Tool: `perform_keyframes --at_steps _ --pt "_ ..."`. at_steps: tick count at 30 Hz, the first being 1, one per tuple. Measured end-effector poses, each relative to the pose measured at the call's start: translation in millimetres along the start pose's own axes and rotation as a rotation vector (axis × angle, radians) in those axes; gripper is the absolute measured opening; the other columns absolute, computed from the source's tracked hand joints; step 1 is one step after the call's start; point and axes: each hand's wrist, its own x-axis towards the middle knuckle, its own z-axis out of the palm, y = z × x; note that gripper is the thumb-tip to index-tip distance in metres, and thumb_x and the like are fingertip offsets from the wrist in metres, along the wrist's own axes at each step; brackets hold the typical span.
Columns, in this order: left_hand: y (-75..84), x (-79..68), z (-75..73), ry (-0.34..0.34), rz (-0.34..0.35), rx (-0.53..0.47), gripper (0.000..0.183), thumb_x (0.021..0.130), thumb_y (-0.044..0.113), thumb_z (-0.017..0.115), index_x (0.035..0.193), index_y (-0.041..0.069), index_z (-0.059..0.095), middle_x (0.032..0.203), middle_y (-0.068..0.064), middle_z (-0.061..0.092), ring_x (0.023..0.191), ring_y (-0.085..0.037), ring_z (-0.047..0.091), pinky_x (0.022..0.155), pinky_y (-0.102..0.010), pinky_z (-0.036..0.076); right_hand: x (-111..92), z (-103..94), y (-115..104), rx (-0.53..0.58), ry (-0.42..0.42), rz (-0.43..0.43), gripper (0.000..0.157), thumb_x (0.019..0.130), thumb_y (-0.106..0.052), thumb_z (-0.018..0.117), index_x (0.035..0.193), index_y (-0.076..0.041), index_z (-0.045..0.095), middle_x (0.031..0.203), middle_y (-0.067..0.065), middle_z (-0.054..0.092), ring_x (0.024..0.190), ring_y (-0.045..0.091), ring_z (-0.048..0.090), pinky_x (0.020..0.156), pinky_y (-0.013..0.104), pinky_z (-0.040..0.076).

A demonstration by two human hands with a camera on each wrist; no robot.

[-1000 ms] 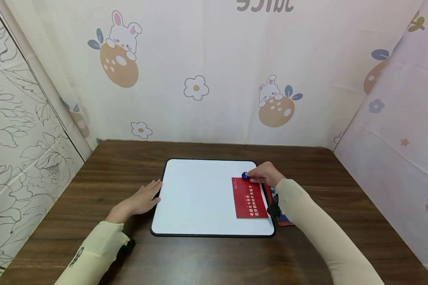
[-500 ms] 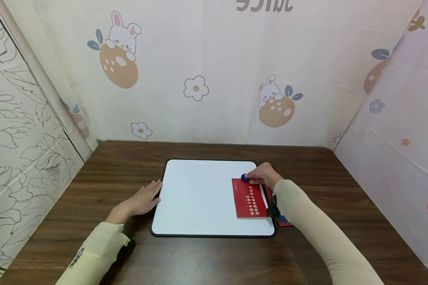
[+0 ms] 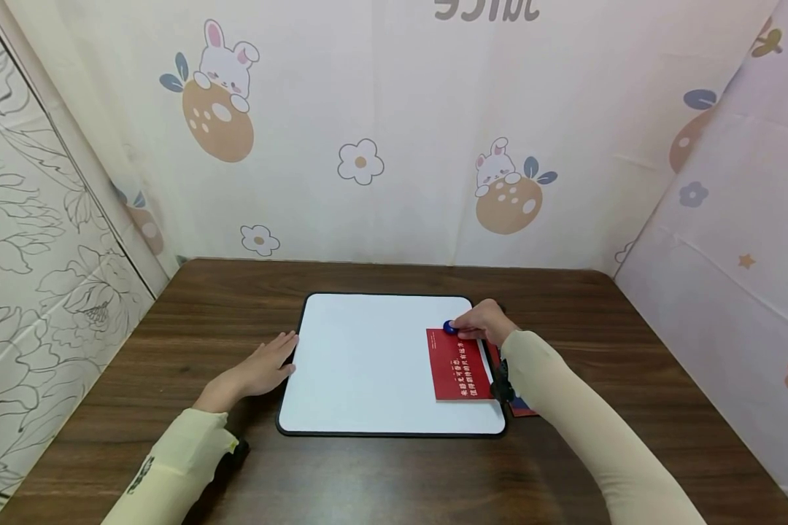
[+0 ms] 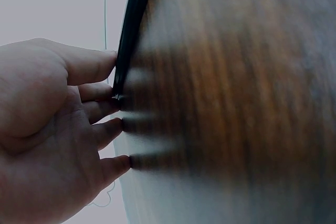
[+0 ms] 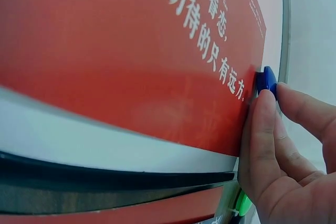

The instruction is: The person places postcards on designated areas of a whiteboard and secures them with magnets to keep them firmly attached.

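Observation:
A whiteboard (image 3: 361,364) with a black frame lies flat on the table. Near its right side is a red card (image 3: 449,372) printed with white Chinese characters. At the card's far edge, my right hand (image 3: 489,321) pinches a round blue magnet (image 3: 449,327) between thumb and fingers; in the right wrist view the magnet (image 5: 266,80) sits at the card's edge. My left hand (image 3: 263,367) rests at the board's left edge with fingers extended. The left wrist view shows the thumb and fingertips of that hand (image 4: 68,114) against the black frame (image 4: 134,24).
A second red and blue card (image 3: 524,410) lies on the table (image 3: 368,481) to the right of the board, partly under my right forearm. Something bright green (image 5: 242,203) shows beside it in the right wrist view. A patterned curtain (image 3: 407,204) hangs behind the table.
The blue magnet and my right hand have shifted slightly nearer, onto the card's far edge. The card's near edge has moved a touch away from me. My left hand stays still.

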Motion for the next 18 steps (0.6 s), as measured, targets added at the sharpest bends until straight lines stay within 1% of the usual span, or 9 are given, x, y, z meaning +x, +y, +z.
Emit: perform_keyframes --at_steps 7,15,18 --pt "-0.2 0.2 0.1 0.004 -0.001 0.003 0.056 0.099 0.011 0.047 0.144 -0.013 0.024 0.151 -0.031 0.018 0.14 -0.045 0.013 0.108 -0.063 0.011 2.2 1.4 0.8 -0.008 0.018 0.014 0.036 0.088 -0.011 0.07 0.117 0.009 0.062 0.107 0.022 0.066 0.064 0.014 0.068 0.07 0.025 0.054" --pt "-0.4 0.2 0.1 0.006 0.0 -0.006 0.056 0.099 0.011 0.046 0.144 -0.013 0.023 0.151 -0.031 0.017 0.14 -0.045 0.012 0.108 -0.063 0.011 0.1 2.0 -0.8 -0.017 0.019 0.008 0.036 0.088 -0.011 0.07 0.117 0.009 0.061 0.109 0.023 0.065 0.065 0.015 0.069 0.071 0.025 0.054" --pt "0.0 -0.1 0.0 0.008 0.001 -0.006 0.056 0.099 0.011 0.046 0.144 -0.014 0.024 0.151 -0.031 0.018 0.14 -0.045 0.013 0.108 -0.063 0.011 2.5 2.1 0.8 -0.028 0.019 -0.005 0.036 0.089 -0.01 0.069 0.118 0.009 0.06 0.111 0.024 0.065 0.065 0.015 0.069 0.071 0.025 0.054"
